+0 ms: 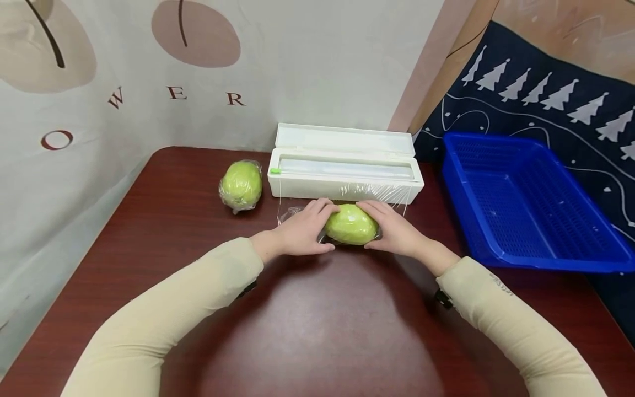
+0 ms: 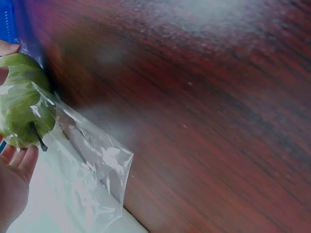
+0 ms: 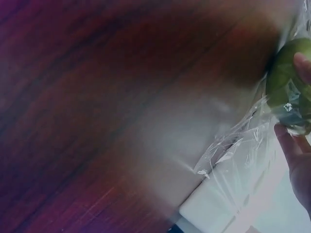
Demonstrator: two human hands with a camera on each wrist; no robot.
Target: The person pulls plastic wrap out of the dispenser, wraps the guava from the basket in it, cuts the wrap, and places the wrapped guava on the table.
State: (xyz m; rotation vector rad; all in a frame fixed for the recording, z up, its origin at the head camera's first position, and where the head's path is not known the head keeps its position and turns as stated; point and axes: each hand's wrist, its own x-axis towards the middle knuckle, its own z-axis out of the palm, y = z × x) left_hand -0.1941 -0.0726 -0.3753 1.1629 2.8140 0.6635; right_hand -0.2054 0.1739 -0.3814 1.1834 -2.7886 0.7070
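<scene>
An oval green fruit (image 1: 351, 224) lies on its side between both hands, with clear plastic film over it. My left hand (image 1: 303, 229) holds its left end, and my right hand (image 1: 397, 230) grips the right end, thumbs toward me. The left wrist view shows a dark stem (image 2: 38, 136) under the film, and a loose flap of film (image 2: 104, 160) spreads beside the fruit. In the right wrist view, more film (image 3: 238, 145) stretches from the fruit toward the white box. That long white cling film dispenser (image 1: 342, 190) stands just behind the hands, lid raised, film drawn over its front.
A second green fruit (image 1: 241, 184), wrapped in film, sits left of the dispenser. A blue plastic basket (image 1: 496, 253) stands at the right side of the dark red wooden table (image 1: 317, 331). A printed cloth (image 1: 317, 66) hangs behind the table's back edge.
</scene>
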